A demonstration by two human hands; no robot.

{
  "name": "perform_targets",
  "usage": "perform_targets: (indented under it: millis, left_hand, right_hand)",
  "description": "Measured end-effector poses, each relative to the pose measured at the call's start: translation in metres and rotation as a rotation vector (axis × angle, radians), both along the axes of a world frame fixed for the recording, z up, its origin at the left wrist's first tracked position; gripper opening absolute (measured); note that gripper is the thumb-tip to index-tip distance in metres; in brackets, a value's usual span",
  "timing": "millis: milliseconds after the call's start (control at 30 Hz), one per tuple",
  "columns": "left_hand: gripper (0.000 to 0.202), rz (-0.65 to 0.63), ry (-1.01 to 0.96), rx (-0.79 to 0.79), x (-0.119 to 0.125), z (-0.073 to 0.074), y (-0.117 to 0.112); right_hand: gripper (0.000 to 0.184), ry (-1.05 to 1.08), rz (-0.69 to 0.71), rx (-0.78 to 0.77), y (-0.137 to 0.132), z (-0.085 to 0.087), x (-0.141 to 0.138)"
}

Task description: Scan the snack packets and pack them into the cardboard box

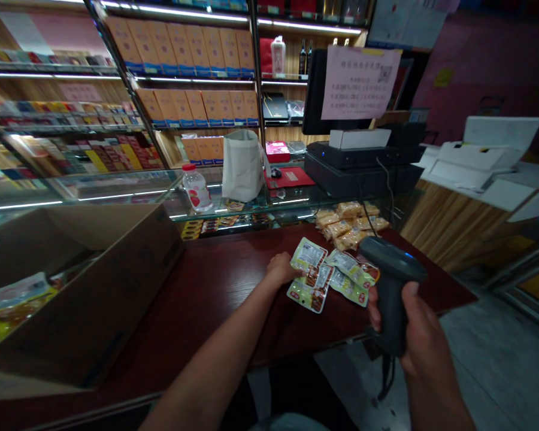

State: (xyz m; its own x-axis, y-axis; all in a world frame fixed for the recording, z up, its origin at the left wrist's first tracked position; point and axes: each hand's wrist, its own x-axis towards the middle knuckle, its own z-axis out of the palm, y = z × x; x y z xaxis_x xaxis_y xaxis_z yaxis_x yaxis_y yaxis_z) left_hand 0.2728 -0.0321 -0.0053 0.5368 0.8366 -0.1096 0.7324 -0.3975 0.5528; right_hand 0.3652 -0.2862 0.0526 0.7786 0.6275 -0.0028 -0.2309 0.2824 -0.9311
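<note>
No wording legible anywhere. Snack sachets lying just under left fingertips, showing white-and-green printed panels with red marks; print too small to read. Pink paper notice hanging well beyond fingers on monitor, carrying lines of characters and QR code, all blurred. Plastic water bottle standing beyond fingers, showing red label mark, unreadable. Orange boxes sitting on shelves farther back, showing blue bands, no readable text.

The left hand lies palm-down at the end of a bare forearm, while the right hand curls upright in a closed grip.
</note>
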Motion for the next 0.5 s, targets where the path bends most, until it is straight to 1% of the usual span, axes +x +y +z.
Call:
perform_targets:
  millis: [67, 167, 233, 267, 333, 400, 500]
  left_hand:
    - [0.039, 0.008, -0.024, -0.021, -0.009, -0.002, 0.0]
    - [0.025, 0.025, -0.081, -0.036, -0.029, -0.007, -0.007]
    - [0.019, 0.053, -0.191, -0.09, -0.044, -0.01, -0.012]
    - [0.018, 0.074, -0.282, -0.145, -0.052, -0.012, -0.015]
    - [0.022, 0.112, -0.509, -0.29, -0.068, -0.016, -0.02]
    - [0.032, 0.136, -0.723, -0.399, -0.082, -0.021, -0.026]
    - [0.043, 0.171, -0.939, -0.433, -0.099, -0.026, -0.037]
  right_hand:
    - [0.054, 0.013, 0.001, 0.0, 0.002, 0.0, -0.002]
    - [0.053, 0.049, 0.019, 0.022, 0.006, -0.001, -0.005]
    - [0.052, 0.055, 0.035, 0.037, 0.009, -0.002, -0.008]
    - [0.052, 0.051, 0.049, 0.039, 0.011, -0.002, -0.009]
    - [0.052, 0.042, 0.082, 0.022, 0.014, -0.003, -0.014]
    - [0.053, 0.051, 0.123, -0.009, 0.016, -0.003, -0.019]
    - [0.055, 0.07, 0.204, -0.049, 0.021, -0.003, -0.03]
